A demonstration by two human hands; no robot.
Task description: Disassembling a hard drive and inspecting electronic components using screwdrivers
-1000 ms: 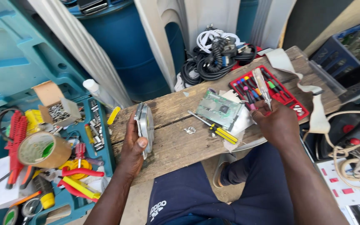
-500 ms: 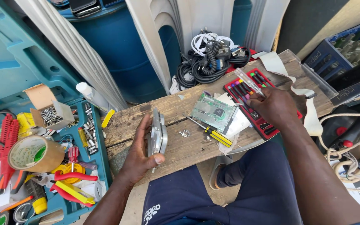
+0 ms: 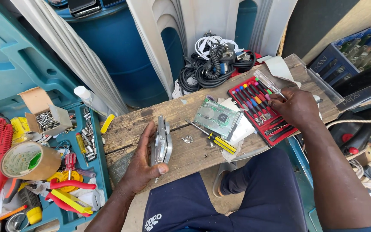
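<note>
My left hand (image 3: 141, 165) grips a flat silver metal drive case (image 3: 161, 144), standing it on edge on the wooden plank (image 3: 185, 133). My right hand (image 3: 295, 105) rests over a red tray of small screwdrivers (image 3: 258, 109) and holds one clear-handled screwdriver (image 3: 268, 83) by its shaft. A green circuit board (image 3: 217, 117) lies on white paper between the hands. Beside it lies a yellow-and-black screwdriver (image 3: 213, 137). A small metal piece (image 3: 187, 139) sits on the plank near the case.
A teal toolbox (image 3: 44, 163) at left holds a tape roll (image 3: 28, 160), red pliers, a cardboard box of screws and loose bits. Coiled black and white cables (image 3: 213, 62) lie behind the plank. A blue barrel, white plastic chairs and a bottle crate (image 3: 353, 60) stand around.
My left hand has tipped the silver case further upright and shifted it right. My right hand has lifted a clear-handled screwdriver from the red tray. The camera view has shifted slightly.
</note>
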